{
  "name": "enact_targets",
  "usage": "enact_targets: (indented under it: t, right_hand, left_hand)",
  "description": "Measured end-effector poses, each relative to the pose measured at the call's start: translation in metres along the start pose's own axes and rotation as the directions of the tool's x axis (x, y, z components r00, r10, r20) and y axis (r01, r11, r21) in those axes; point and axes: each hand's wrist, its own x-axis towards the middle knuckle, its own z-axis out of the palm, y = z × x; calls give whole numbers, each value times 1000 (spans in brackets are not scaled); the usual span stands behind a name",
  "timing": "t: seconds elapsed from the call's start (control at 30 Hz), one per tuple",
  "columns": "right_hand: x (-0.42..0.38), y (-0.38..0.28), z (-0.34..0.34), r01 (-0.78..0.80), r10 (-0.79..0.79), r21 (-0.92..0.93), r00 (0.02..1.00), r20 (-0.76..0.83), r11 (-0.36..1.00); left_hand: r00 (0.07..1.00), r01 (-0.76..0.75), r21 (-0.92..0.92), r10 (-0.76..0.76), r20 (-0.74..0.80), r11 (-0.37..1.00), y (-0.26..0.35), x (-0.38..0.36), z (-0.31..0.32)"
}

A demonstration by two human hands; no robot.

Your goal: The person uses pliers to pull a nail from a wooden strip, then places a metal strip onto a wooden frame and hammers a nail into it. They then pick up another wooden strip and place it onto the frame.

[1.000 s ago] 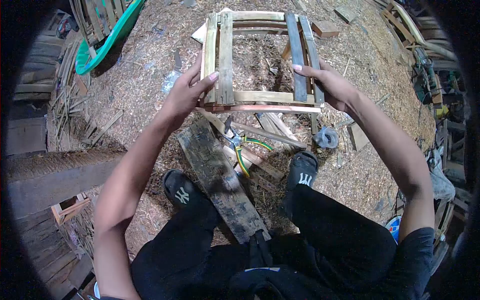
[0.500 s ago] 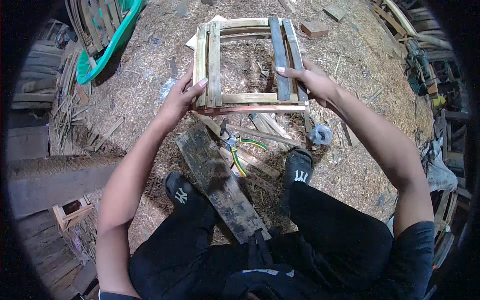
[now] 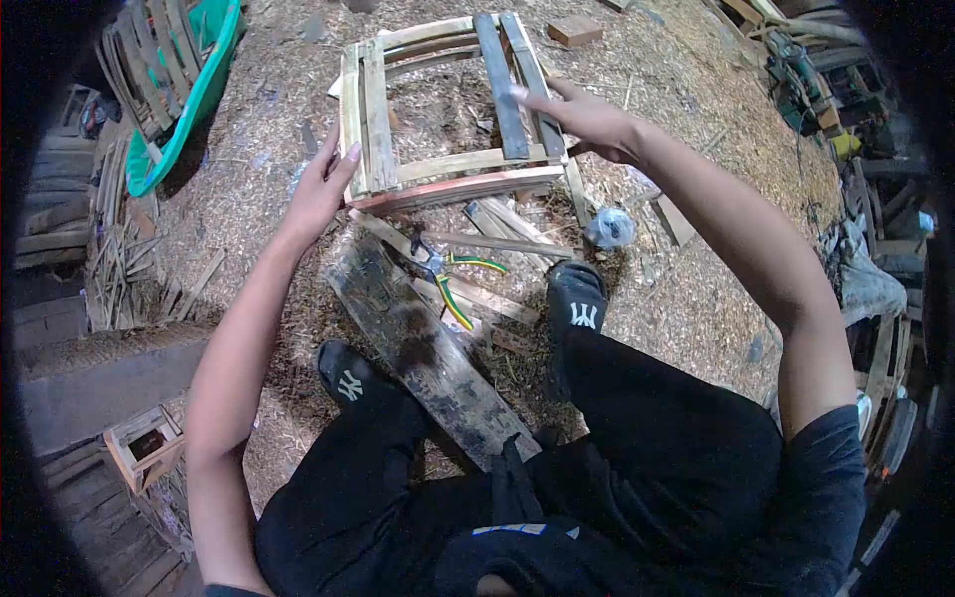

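Up ahead, a slatted wooden frame (image 3: 376, 119) is tilted slightly, with pale slats on its left and dark grey slats on its right. My left hand (image 3: 320, 189) grips its left edge near the lower corner, thumb in front and fingers partly hidden along the side. At the right edge, my right hand (image 3: 597, 124) has its thumb over a dark slat (image 3: 500, 90), the other fingers around the outer side. Below the frame, pliers (image 3: 438, 267) with green and yellow handles lie spread on wood scraps, beside a thick weathered plank (image 3: 423, 348) between my feet.
A clear plastic bag (image 3: 610, 228) lies near my right sandal (image 3: 577, 298). The green basin (image 3: 199, 109) at upper left holds slatted wooden pieces. A wooden block (image 3: 575, 31) sits beyond the frame, a small wooden box (image 3: 145, 448) at lower left. Wood shavings cover the floor.
In the view, the frame and both hands have shifted left and up, and the frame is turned slightly. My left thumb has slid from the front slat to the outer edge.
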Motion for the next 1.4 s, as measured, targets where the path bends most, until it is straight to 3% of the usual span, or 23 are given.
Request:
enact_targets:
  t: [0.03,0.07,0.17,0.27,0.37,0.47,0.53,0.57,0.67,0.83,0.93,0.97,1.03,1.2,1.27,1.3,1.4]
  right_hand:
    - [1,7,-3,32,-30,34,998,-60,999]
    - [-3,13,-6,134,-127,143,990,-59,981]
    - [-24,28,-18,115,-95,164,988,-124,980]
    - [-43,64,-21,116,-31,316,964,-263,942]
    - [-63,109,-19,84,79,429,934,-349,899]
    - [-84,157,-9,-75,62,-23,937,-344,997]
    - [-84,195,1,-113,37,-214,943,-331,970]
    - [-87,201,1,-37,-79,-423,964,-254,905]
    - [-86,215,7,-67,-66,-526,971,-231,848]
    - [-75,220,18,-132,-124,-640,932,-339,757]
    - [-76,223,29,-148,-159,-676,915,-371,722]
    - [-76,228,36,-147,-158,-675,916,-369,723]
    - [-80,236,51,-173,-212,-558,803,-557,811]
    - [-77,235,49,-242,-120,-519,813,-569,820]
    - [-70,231,31,-254,95,-256,858,-505,933]
    - [-76,217,26,-301,254,-23,838,-482,953]
    - [-80,224,14,-239,195,-33,856,-480,970]
  left_hand:
    - [998,-60,128,62,-11,990,-8,2,-5]
    - [998,-60,117,60,-3,991,-15,3,-11]
    - [998,67,28,-66,-24,997,-38,-10,-30]
    - [980,195,15,-195,-35,981,-55,-33,-50]
    - [967,254,141,-251,-41,957,-91,-61,-83]
    - [958,285,117,-282,-43,951,-113,-95,-105]
    - [888,459,181,-442,-128,870,-103,-117,-108]
    - [891,453,189,-438,-119,871,-116,-126,-117]
    - [901,433,228,-411,-137,872,-155,-137,-141]
    - [886,463,295,-442,-139,836,-147,-134,-140]
    - [906,421,293,-409,-106,858,-106,-122,-105]
    - [905,424,293,-411,-107,857,-106,-117,-103]
    - [946,311,368,-323,-30,876,-107,-110,-100]
    - [935,340,302,-355,-8,891,-96,-104,-79]
    - [946,302,350,-325,6,887,-97,-104,-76]
    - [951,279,384,-310,20,880,-95,-101,-79]
    - [952,257,422,-303,45,869,-89,-96,-87]
